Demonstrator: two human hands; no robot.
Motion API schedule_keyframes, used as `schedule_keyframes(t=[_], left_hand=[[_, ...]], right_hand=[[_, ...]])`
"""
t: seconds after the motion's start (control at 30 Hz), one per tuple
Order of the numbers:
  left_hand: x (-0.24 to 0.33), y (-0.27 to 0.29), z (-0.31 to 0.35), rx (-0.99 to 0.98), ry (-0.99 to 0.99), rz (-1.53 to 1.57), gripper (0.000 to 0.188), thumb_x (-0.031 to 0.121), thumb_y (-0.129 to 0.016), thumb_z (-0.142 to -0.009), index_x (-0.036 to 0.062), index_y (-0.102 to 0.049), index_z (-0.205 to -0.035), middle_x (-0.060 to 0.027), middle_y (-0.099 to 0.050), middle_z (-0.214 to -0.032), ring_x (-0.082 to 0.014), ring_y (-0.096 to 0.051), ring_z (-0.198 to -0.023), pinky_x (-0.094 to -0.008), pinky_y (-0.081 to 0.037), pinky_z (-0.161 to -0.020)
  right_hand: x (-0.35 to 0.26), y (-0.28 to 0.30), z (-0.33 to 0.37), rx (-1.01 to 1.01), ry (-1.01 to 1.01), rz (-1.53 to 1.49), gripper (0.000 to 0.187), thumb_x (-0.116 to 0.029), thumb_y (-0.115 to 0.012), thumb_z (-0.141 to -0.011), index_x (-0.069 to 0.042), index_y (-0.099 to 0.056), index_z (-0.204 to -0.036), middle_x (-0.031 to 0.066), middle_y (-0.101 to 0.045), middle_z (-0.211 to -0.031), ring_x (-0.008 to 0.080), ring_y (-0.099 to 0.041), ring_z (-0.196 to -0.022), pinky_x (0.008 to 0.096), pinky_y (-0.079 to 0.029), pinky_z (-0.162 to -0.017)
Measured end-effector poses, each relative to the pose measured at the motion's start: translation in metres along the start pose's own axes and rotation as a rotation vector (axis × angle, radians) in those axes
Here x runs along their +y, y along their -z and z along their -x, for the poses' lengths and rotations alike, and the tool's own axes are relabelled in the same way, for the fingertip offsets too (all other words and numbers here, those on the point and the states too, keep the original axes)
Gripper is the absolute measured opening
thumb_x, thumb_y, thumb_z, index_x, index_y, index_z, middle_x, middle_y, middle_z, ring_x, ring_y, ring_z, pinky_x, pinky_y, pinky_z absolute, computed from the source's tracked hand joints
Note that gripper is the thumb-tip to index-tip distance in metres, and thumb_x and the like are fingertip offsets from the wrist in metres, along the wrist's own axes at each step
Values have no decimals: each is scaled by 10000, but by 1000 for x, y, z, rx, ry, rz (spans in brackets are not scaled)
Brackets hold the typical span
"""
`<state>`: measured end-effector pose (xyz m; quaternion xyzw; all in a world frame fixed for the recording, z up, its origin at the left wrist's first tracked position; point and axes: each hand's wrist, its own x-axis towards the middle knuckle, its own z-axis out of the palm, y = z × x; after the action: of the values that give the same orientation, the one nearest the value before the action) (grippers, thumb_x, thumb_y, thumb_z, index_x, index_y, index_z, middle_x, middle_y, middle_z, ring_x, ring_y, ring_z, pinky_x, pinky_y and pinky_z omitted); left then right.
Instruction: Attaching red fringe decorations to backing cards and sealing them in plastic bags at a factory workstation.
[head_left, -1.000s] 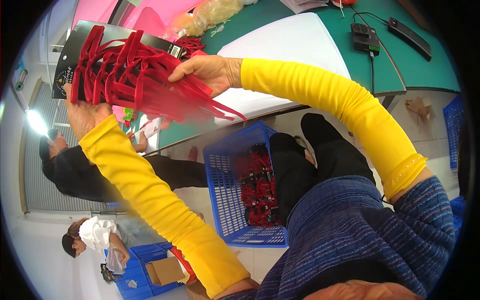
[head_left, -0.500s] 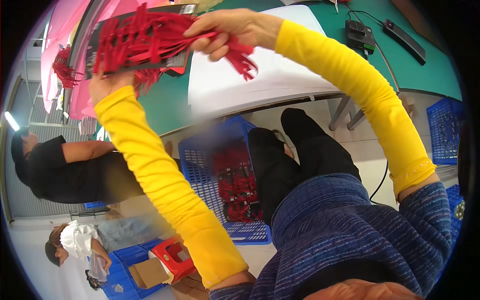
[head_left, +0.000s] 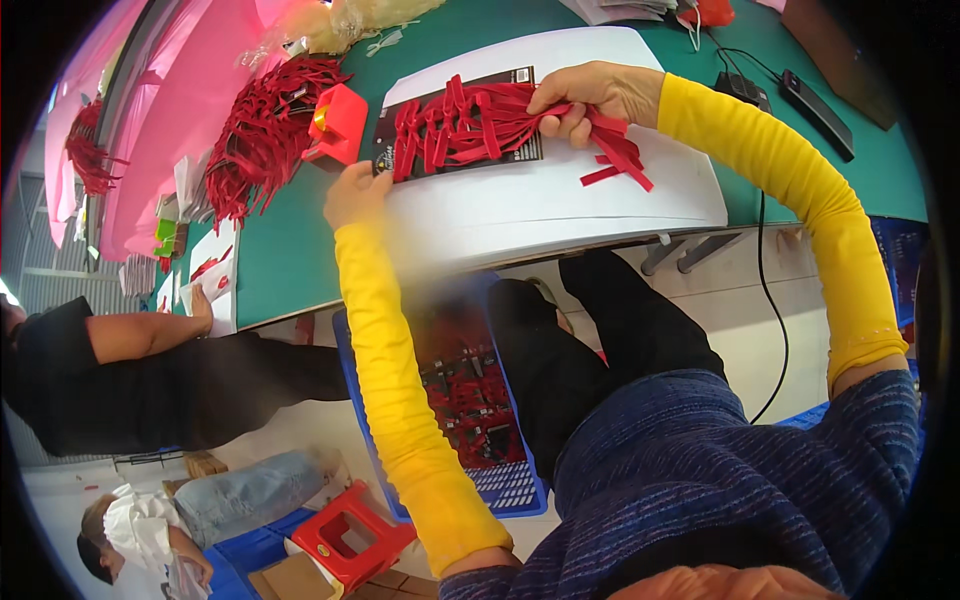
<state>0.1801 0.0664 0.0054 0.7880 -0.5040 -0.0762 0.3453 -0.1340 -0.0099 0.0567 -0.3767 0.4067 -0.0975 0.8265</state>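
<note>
Pinching the loose ends of the red ribbons [head_left: 487, 125], the right hand [head_left: 590, 100] has thumb and fingers drawn together at the right end of the black card [head_left: 528, 150]. Card lies over the white sheet [head_left: 630, 210]; touching or just above, I cannot tell. Left hand [head_left: 357, 195]: fingertips narrow, at the card's near left corner; from my end I cannot tell grip from light touch. My judgement: steady that corner gently, draw the ends level as one bundle, no twisting; hard tugging could skew the bows or bend the card. Containers: blue basket [head_left: 515, 483], below the table's [head_left: 290, 265] near edge, left of the legs, holds many packed cards [head_left: 478, 400] with red ribbons; sleeve and blur hide its left part. Cardboard box [head_left: 285, 578], near left beside the red stool [head_left: 315, 537]: inside not readable. Another blue basket [head_left: 890, 245], far right, mostly cut off; contents unclear.
</note>
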Motion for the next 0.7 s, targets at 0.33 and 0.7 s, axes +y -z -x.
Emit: schedule_keyframes(t=[0.33, 0.7], left_hand=[[-1, 2, 34, 86, -484, -144, 421, 186, -709, -674, 110, -633, -1081, -122, -638, -983, -240, -628, -788, -331, -488, -725], [31, -7, 62, 101, -661, -383, 342, 228, -628, -794, 137, -615, -1123, -115, -596, -1098, -309, -542, -897, -380, -449, -795]], right_hand=[[-15, 2, -10, 157, -137, 57, 181, -118, -493, -866, -32, -451, -1020, 63, -533, -635, 4, -303, -386, 155, -285, -337], [-21, 3, -5, 211, -171, 109, 182, -138, -515, -861, -39, -481, -1009, 68, -548, -650, 10, -318, -386, 159, -302, -341]])
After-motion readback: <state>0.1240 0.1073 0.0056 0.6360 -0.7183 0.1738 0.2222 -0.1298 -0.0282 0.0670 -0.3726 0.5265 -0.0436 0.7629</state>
